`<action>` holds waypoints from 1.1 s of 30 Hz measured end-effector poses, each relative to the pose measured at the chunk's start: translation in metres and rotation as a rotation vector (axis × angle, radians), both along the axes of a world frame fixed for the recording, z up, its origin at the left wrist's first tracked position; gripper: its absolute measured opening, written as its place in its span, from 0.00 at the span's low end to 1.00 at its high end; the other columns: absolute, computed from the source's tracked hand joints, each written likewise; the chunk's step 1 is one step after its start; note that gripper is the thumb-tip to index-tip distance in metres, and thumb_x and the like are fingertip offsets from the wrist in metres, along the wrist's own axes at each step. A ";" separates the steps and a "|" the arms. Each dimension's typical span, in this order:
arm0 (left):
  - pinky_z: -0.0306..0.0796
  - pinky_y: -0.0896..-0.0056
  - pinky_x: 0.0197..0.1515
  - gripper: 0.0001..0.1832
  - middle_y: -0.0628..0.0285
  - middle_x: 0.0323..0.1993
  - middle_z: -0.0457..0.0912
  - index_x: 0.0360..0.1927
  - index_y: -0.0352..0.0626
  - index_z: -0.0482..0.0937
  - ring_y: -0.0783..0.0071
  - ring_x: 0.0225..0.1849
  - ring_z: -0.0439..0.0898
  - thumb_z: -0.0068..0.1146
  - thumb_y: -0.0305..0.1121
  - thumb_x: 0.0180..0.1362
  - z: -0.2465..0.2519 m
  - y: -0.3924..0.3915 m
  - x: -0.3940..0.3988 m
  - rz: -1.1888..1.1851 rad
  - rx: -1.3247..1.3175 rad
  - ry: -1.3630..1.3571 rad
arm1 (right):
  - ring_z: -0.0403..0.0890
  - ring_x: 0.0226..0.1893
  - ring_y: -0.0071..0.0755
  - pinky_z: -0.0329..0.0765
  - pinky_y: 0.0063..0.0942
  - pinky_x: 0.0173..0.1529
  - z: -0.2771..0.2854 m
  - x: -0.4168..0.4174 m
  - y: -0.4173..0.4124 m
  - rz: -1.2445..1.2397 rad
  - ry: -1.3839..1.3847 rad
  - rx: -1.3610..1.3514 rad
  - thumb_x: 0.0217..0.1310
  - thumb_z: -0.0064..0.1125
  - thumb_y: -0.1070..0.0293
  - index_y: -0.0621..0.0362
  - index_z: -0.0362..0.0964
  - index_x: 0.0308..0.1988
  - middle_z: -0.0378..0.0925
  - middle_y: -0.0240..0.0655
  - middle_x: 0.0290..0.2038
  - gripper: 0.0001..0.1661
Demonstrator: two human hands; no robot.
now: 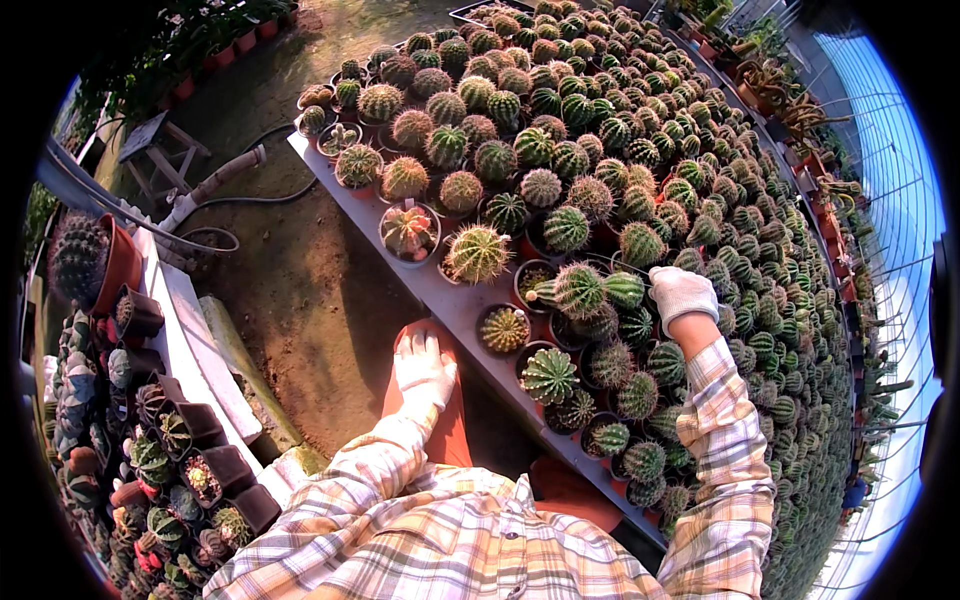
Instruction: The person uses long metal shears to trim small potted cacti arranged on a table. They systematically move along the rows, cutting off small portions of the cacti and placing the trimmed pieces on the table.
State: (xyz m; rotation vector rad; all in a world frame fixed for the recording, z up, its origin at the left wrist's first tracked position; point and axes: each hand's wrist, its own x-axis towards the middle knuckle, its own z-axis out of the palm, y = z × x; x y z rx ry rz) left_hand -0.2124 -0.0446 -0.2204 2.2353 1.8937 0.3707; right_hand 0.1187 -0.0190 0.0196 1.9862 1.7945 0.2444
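My left hand (425, 369), in a white knit glove, lies flat on my orange-brown trouser leg (448, 442) and holds nothing. My right hand (682, 294), also gloved, is closed over the potted cacti at the near part of the bench. From its fingers a thin dark tool (634, 266), perhaps tongs or a wire, runs left among the plants; its far end is hidden. Just left of that hand are a ribbed green cactus (624, 289) and a round spiny cactus (577, 289) with a small offset on its left side. Whether the tool touches them I cannot tell.
The pale bench edge (442, 300) slants past my knees, crowded with potted cacti. At left, another bench (180, 330) bears square black pots and a large cactus in a terracotta pot (120, 266). A pipe (225, 176), a hose (262, 199) and a wooden stool (161, 150) stand on the dirt floor.
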 end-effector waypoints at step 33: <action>0.58 0.53 0.62 0.29 0.52 0.56 0.68 0.55 0.40 0.70 0.52 0.60 0.63 0.54 0.40 0.48 0.000 0.000 0.001 -0.002 0.022 -0.033 | 0.81 0.38 0.51 0.77 0.41 0.42 0.035 -0.005 0.008 -0.125 0.019 -0.178 0.52 0.56 0.68 0.57 0.79 0.33 0.80 0.47 0.33 0.09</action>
